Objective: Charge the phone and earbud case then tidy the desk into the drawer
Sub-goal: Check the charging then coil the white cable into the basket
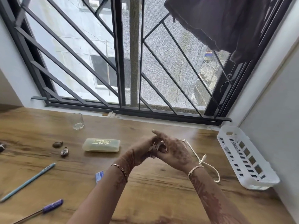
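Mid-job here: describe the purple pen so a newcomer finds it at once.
Start at the wooden desk under the barred window and go to its near left corner. Two writing tools lie there slanted; the pen is the nearer one, below the pale blue pencil, and alone has a thick purple section on a thin dark shaft.

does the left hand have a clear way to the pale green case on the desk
Probably yes. The pale green case lies just left of the left hand with only bare desk between them. But it meets the right hand around something small and blurred, so it may need freeing first.
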`<state>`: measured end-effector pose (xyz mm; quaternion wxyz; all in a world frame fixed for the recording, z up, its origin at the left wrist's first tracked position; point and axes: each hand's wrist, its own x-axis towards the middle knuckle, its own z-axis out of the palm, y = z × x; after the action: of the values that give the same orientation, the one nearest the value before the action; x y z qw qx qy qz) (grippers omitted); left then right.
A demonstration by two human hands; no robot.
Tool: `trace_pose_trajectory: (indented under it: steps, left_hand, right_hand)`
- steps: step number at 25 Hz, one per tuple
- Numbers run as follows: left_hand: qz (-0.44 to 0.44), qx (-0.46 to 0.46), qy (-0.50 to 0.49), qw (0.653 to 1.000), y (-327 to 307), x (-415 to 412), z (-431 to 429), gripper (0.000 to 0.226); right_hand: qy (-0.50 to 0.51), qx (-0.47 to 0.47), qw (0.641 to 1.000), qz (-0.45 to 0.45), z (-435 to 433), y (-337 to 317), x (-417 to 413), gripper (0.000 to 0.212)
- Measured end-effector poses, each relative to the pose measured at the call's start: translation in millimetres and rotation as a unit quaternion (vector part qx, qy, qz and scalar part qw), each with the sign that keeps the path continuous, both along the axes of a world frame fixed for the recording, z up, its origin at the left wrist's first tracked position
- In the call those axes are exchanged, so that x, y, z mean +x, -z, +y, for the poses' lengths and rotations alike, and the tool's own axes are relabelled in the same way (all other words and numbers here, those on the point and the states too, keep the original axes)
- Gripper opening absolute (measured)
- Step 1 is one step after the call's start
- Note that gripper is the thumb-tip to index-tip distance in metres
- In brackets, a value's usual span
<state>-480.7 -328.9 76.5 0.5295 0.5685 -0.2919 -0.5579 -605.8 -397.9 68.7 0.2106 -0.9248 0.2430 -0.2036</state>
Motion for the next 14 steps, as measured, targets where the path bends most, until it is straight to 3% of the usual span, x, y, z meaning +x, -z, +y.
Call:
trace_pose_trajectory:
  steps: [5,11,14]
  left_hand:
    - [-0.076,0.053,-0.059,0.994,0.1,-0.6,-1.8,0.027]
    - [-0.051,0.021,-0.123,0.991,-0.3,-5.9,-4.6,0.025]
    - [-0.061,-0.014,-0.135,0.989,-1.1,-7.9,-5.1,0.025]
  right_hand:
    - [0.01,0.025,1.0,-0.011,8.0,27.4,5.0,0.05]
    - [0.052,0.056,0.997,-0.007,12.9,40.0,4.2,0.063]
    - [0.076,0.094,0.992,-0.048,12.5,44.8,5.7,0.069]
